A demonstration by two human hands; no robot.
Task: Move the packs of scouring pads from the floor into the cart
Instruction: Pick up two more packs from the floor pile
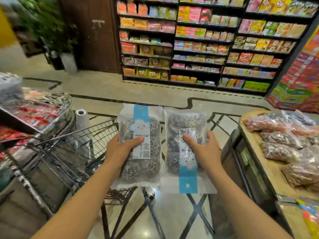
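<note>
1. Two scouring-pad packs are held in the air beside the cart's (72,145) right rim.
2. The left pack (139,144) is clamped by the left hand (120,149), the right pack (186,149) by the right hand (205,150); thumbs lie on top.
3. The slick film could slip, or a pack be dropped outside the rim.

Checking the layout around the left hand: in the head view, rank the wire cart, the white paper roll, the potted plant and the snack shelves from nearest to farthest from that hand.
From the left hand:
1. Wire cart, right beside it on the left.
2. White paper roll, just beyond the cart, up and left.
3. Potted plant, far left on the floor by the brown door.
4. Snack shelves, along the back wall; about as far off as the plant, too close to call.
</note>
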